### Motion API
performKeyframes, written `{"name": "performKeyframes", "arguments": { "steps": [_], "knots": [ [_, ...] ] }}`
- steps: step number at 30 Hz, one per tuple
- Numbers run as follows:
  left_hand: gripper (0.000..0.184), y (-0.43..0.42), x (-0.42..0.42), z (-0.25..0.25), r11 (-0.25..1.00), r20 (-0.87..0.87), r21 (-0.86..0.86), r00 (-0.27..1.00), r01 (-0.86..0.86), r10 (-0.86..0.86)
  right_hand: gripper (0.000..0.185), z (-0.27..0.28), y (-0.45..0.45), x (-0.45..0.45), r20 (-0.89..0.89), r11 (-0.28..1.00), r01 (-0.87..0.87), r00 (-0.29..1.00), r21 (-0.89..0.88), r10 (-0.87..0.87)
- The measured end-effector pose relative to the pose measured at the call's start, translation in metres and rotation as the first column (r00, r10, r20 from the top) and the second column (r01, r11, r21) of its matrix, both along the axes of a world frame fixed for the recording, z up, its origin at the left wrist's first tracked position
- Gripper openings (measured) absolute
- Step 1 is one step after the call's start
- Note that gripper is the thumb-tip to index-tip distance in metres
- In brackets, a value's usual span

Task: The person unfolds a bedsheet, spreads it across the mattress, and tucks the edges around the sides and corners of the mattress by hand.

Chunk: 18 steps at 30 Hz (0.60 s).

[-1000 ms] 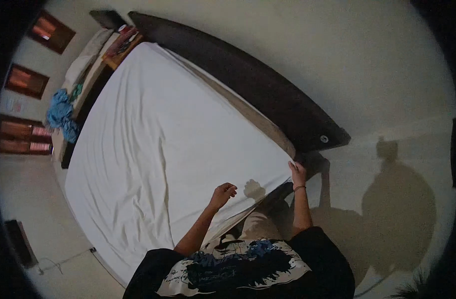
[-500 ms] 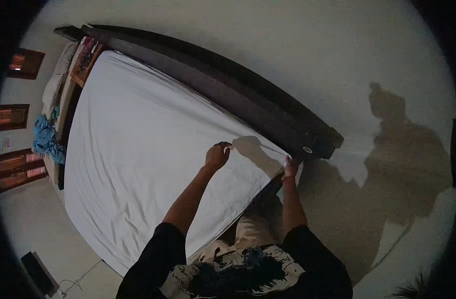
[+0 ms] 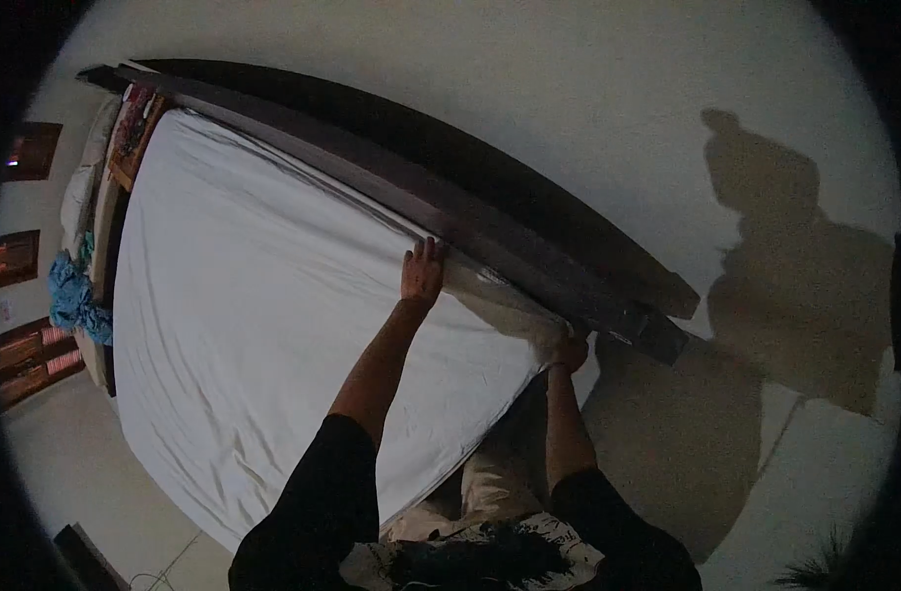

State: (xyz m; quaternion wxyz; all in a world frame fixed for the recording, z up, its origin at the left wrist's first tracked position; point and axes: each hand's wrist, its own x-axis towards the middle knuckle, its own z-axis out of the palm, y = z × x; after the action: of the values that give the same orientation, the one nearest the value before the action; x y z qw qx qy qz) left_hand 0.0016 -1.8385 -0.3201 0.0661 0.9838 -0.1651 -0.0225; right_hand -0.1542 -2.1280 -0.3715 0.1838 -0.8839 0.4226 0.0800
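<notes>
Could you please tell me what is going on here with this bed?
A person is handling the white sheet on the bed. Their left hand lies on it near the edge beside the dark headboard, and their right hand is at the near corner. The sheet covers most of the mattress top, with wrinkles toward the side away from the headboard.

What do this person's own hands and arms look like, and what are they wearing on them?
The left hand and right hand are ungloved, with bare forearms. Loose black sleeves end near the elbows, belonging to a dark shirt with a pale, dark-splashed front print. The dim light leaves any ring or wristband unclear.
</notes>
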Motion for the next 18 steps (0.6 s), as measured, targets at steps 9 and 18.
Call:
{"name": "performKeyframes", "arguments": {
  "steps": [9,18],
  "knots": [
    [0.017,-0.009,-0.019,-0.005,0.828,-0.141,-0.479,0.957,-0.292,0.255,0.033,-0.037,0.002,-0.033,0.247,0.244,-0.067,0.470,0.967,-0.847],
    [0.009,-0.011,-0.019,0.018,0.632,-0.111,-0.736,0.965,-0.241,0.238,0.035,0.073,0.058,0.011,0.269,0.974,-0.124,0.961,0.190,0.070]
  ]
}}
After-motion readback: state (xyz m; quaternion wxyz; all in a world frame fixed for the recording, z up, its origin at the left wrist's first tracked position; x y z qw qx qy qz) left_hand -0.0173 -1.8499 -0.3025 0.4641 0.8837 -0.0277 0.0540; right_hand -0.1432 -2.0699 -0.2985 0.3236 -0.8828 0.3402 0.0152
